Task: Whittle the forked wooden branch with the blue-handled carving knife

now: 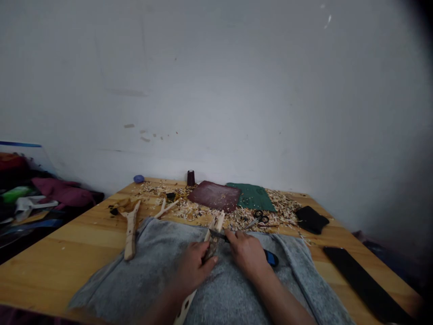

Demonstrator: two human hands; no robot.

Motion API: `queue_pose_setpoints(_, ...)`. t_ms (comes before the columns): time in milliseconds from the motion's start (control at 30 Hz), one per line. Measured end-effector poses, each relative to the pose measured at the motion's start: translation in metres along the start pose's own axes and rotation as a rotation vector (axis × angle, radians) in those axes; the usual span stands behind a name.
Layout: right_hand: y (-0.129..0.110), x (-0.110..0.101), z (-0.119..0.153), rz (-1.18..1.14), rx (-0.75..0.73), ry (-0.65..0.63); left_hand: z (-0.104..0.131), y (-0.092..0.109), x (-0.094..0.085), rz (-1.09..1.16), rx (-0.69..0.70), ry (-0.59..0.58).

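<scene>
Wall (216, 90), pale and marked by a few scuffs, is met by the back edge of a wooden table (43, 266). Much of the table's near half is covered by a grey cloth (142, 280). At the far left, beyond the table, mixed fabrics (64, 193) are heaped; whether they are held in a container cannot be told. On the right, a long black strip (363, 282) is laid at a slant. Toward the back, a maroon sheet (214, 195) is lapped against a green sheet (253, 197), both surrounded by wood shavings (284, 205) and flecked with them. Over the cloth, a forked wooden branch (185, 307) is gripped in the left hand (194, 264), fingers and thumb closed around it. A blue-and-black-handled knife (271, 257) is clasped in the closed right hand (246, 253), its blade set across the branch just below the fork. At the cloth's left edge, a thick forked piece (130, 232) is rested, with a thinner forked twig (166, 209) farther back. A folded black piece (311, 220), open scissors (259, 218), a dark thread spool (191, 178) and a small round blue item (138, 178), contents indiscernible, are also seen.
</scene>
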State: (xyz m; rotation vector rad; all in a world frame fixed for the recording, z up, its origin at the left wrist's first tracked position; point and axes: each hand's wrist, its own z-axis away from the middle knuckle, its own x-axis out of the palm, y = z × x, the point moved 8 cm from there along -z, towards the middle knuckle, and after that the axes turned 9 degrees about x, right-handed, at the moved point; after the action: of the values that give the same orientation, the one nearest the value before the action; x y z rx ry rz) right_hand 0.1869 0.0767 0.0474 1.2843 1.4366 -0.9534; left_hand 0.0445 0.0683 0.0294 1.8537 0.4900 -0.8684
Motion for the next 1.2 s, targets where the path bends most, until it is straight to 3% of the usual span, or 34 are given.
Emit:
queue_pose_setpoints(267, -0.003, 0.001, 0.001, 0.023, -0.005, -0.022, -0.001, -0.003, 0.007, -0.089, 0.073, -0.029)
queue_pose_setpoints(600, -0.009, 0.017, -0.002, 0.113, 0.095, -0.067, -0.003, 0.004, 0.008, -0.199, 0.095, -0.110)
queue_pose_setpoints(1200, -0.010, 0.020, -0.007, 0.127, 0.189, -0.020, -0.004, 0.021, 0.008, -0.290, 0.124, -0.154)
